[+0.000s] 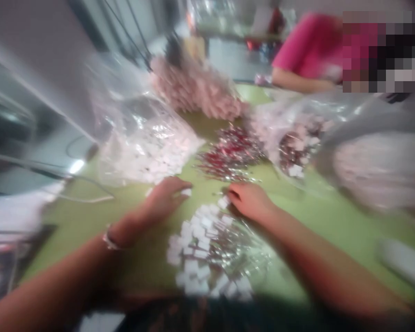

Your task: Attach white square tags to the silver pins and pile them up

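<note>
My left hand (166, 196), with a bracelet at its wrist, pinches a small white square piece (186, 192) between thumb and fingers. Across from it, my right hand (249, 198) is closed, its fingertips on another white piece (223, 202). Below the hands lies a pile of white square pieces (202, 230) joined to or mixed with thin shiny strands (238, 249); blur hides how. Just beyond the hands is a heap of red and silver thin, shiny sticks (228, 154).
A clear plastic bag of white pieces (145, 157) lies at the left. Behind sits a pink fluffy bundle (200, 87). More plastic bags (300, 147) stand at the right on the green table (76, 240). A person in a pink top (307, 50) is across the table.
</note>
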`<state>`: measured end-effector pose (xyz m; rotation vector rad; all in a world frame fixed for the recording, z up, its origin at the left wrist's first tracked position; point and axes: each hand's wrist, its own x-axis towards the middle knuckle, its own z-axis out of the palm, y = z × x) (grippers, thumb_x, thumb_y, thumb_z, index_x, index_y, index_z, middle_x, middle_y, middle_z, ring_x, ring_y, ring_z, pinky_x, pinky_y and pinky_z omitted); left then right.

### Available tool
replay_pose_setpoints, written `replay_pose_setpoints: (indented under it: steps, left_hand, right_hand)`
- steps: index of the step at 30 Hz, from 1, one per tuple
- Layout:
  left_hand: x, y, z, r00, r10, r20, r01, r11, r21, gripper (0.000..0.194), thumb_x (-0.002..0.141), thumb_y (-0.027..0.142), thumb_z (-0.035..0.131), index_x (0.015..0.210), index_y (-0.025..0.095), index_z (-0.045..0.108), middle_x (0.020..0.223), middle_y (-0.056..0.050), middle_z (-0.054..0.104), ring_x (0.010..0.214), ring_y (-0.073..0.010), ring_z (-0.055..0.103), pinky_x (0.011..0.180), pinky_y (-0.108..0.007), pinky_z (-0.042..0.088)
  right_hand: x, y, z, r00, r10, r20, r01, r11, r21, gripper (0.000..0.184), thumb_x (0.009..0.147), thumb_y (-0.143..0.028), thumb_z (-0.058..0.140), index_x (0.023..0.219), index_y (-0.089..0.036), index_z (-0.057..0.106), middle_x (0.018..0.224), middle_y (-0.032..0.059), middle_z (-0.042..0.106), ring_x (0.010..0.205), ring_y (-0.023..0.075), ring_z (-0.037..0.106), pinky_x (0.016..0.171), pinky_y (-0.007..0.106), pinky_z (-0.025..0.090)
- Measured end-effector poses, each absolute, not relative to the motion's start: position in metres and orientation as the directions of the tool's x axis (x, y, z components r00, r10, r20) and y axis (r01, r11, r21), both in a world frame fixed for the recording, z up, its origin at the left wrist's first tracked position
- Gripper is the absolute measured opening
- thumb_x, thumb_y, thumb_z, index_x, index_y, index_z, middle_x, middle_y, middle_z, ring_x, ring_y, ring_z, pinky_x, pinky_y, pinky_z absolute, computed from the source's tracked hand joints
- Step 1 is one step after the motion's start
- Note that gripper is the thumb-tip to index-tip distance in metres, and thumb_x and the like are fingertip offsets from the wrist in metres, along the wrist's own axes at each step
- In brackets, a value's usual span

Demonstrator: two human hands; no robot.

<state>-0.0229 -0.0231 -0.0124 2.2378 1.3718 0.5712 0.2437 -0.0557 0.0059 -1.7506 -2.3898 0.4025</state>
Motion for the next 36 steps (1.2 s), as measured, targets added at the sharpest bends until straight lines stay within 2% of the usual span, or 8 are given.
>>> replay_pose_setpoints:
  steps: [3, 6, 10, 16, 25, 31, 36]
  left_hand:
    - [-0.003, -0.016, 0.001, 0.360, 0.929, 0.089, 0.570, -0.295, 0.767, 0.037, 0.080, 0.030, 0.062, 0.116, 0.020, 0.065, 0.100, -0.007, 0.068, 0.087, -0.0189, 0.064, 0.083, -0.035, 0.052]
    - [0.016, -0.013, 0.005, 0.360, 0.933, 0.028, 0.333, -0.156, 0.930, 0.047, 0.077, 0.030, 0.068, 0.122, 0.020, 0.060, 0.096, -0.006, 0.068, 0.079, -0.0147, 0.065, 0.074, -0.029, 0.055]
    - [0.029, -0.013, -0.011, 0.352, 0.936, -0.014, 0.157, -0.045, 0.987, 0.037, 0.070, 0.029, 0.076, 0.104, 0.017, 0.067, 0.099, -0.008, 0.070, 0.087, -0.0161, 0.066, 0.084, -0.033, 0.054]
    - [0.031, -0.018, -0.021, 0.393, 0.919, -0.039, 0.011, 0.037, 0.999, 0.027, 0.070, 0.027, 0.077, 0.094, 0.017, 0.069, 0.095, -0.005, 0.071, 0.086, -0.0146, 0.066, 0.085, -0.032, 0.054]
    - [0.029, -0.022, -0.021, 0.400, 0.915, -0.053, -0.002, 0.059, 0.998, 0.026, 0.069, 0.027, 0.078, 0.091, 0.017, 0.069, 0.091, -0.005, 0.072, 0.080, -0.0135, 0.066, 0.077, -0.029, 0.056]
    - [0.038, -0.028, -0.020, 0.364, 0.931, -0.002, 0.177, -0.067, 0.982, 0.021, 0.070, 0.029, 0.075, 0.087, 0.018, 0.071, 0.086, -0.005, 0.072, 0.078, -0.0160, 0.066, 0.074, -0.029, 0.056]
    - [0.041, -0.028, -0.019, 0.430, 0.903, 0.007, 0.195, -0.101, 0.976, 0.015, 0.071, 0.030, 0.075, 0.079, 0.018, 0.073, 0.086, -0.006, 0.073, 0.078, -0.0174, 0.067, 0.073, -0.030, 0.056]
  right_hand:
    - [0.239, -0.060, 0.008, -0.393, 0.918, -0.050, 0.865, 0.350, -0.360, 0.020, 0.089, -0.024, 0.050, 0.080, -0.019, 0.067, 0.079, 0.0041, 0.068, 0.068, 0.0149, 0.057, 0.061, 0.026, 0.036]
    - [0.242, -0.060, 0.009, -0.383, 0.921, 0.074, 0.830, 0.378, -0.410, 0.019, 0.090, -0.024, 0.050, 0.087, -0.020, 0.069, 0.086, 0.0049, 0.070, 0.075, 0.0158, 0.060, 0.067, 0.027, 0.040]
    - [0.247, -0.059, 0.009, -0.285, 0.930, 0.233, 0.794, 0.365, -0.486, 0.018, 0.089, -0.023, 0.052, 0.087, -0.021, 0.070, 0.083, 0.0024, 0.071, 0.074, 0.0146, 0.060, 0.070, 0.026, 0.042]
    - [0.244, -0.062, 0.007, -0.309, 0.918, 0.250, 0.816, 0.391, -0.426, 0.022, 0.089, -0.022, 0.049, 0.086, -0.021, 0.071, 0.082, 0.0041, 0.069, 0.074, 0.0155, 0.061, 0.069, 0.027, 0.043]
    - [0.244, -0.061, 0.005, -0.319, 0.918, 0.237, 0.835, 0.390, -0.387, 0.022, 0.089, -0.022, 0.047, 0.086, -0.021, 0.069, 0.085, 0.0044, 0.071, 0.074, 0.0161, 0.061, 0.067, 0.028, 0.040]
    - [0.234, -0.067, 0.010, -0.262, 0.954, 0.147, 0.917, 0.294, -0.271, 0.021, 0.088, -0.024, 0.046, 0.075, -0.019, 0.063, 0.067, 0.0031, 0.065, 0.057, 0.0144, 0.051, 0.056, 0.028, 0.029]
    - [0.236, -0.066, 0.006, -0.368, 0.922, 0.118, 0.863, 0.386, -0.328, 0.020, 0.090, -0.021, 0.042, 0.082, -0.018, 0.060, 0.073, 0.0043, 0.065, 0.062, 0.0144, 0.051, 0.060, 0.027, 0.030]
